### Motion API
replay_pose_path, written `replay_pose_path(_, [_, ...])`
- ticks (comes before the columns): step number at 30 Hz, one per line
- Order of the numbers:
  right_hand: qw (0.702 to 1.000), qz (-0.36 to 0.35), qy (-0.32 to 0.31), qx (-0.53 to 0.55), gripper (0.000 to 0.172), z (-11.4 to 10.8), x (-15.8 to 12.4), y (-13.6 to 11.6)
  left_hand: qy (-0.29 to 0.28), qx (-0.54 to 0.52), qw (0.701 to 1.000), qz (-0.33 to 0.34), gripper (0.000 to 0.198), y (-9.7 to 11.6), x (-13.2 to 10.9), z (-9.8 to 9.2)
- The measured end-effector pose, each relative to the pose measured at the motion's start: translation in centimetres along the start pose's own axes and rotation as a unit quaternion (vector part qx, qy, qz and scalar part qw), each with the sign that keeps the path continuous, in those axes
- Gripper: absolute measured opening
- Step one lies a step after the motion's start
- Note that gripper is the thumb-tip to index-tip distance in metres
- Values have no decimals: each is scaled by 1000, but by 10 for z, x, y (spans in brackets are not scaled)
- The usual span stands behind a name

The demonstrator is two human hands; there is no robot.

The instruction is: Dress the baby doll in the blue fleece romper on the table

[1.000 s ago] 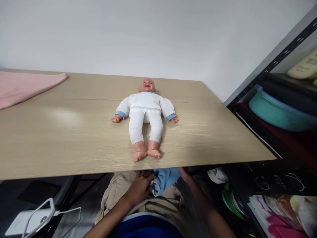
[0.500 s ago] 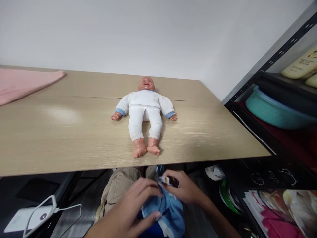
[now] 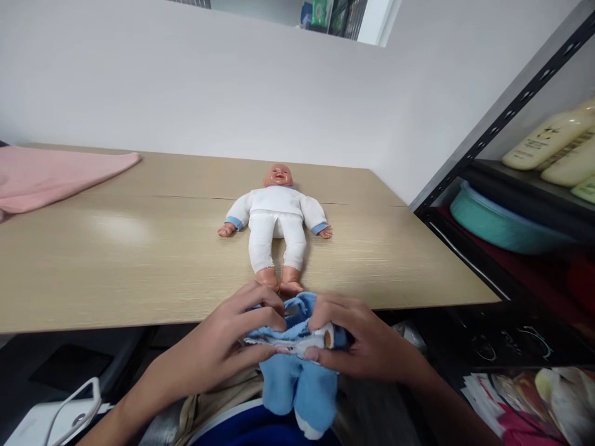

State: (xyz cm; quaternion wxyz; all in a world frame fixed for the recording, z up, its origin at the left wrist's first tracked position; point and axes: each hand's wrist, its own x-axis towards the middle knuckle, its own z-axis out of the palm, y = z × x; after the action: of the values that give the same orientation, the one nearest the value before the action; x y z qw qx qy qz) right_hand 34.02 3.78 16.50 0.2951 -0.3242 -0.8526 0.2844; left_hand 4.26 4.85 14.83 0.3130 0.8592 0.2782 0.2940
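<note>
Small light-blue doll pants (image 3: 316, 393) hang at the table's front edge, their two short legs pointing down toward my lap. My left hand (image 3: 237, 337) pinches the left side of the bunched waist between thumb and fingers. On the other side, my right hand (image 3: 357, 337) grips the waist near a patterned white and brown patch. The waist opening faces up and is partly hidden by my fingers. Just beyond lies a baby doll (image 3: 277, 204) on its back in a white top and white leggings with blue cuffs, its bare feet close to my fingertips.
The doll lies on a wooden table (image 3: 116, 266). A pink cloth (image 3: 60, 176) is at the far left. To the right, a shelf rack holds a teal basin (image 3: 502, 223) and cream bottles (image 3: 543, 145). A white device (image 3: 60, 418) with a cable sits low at left.
Both hands have risen from my lap to the table edge, bringing the blue pants up and holding the waist spread between them. The view has tilted upward slightly.
</note>
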Motion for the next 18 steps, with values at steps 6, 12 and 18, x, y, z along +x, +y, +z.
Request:
replay_pose_path(6, [982,-189,-23,1,21,4,13,-7,36,-13,999,0,38,-8,-10,-4])
replay_pose_path(12, [977,-209,41,-18,26,15,14,-1,112,-15,994,-3,65,-14,-21,7])
replay_pose_path(18, [978,-205,8,32,24,15,16,4,-40,-41,997,-53,37,-12,-17,8])
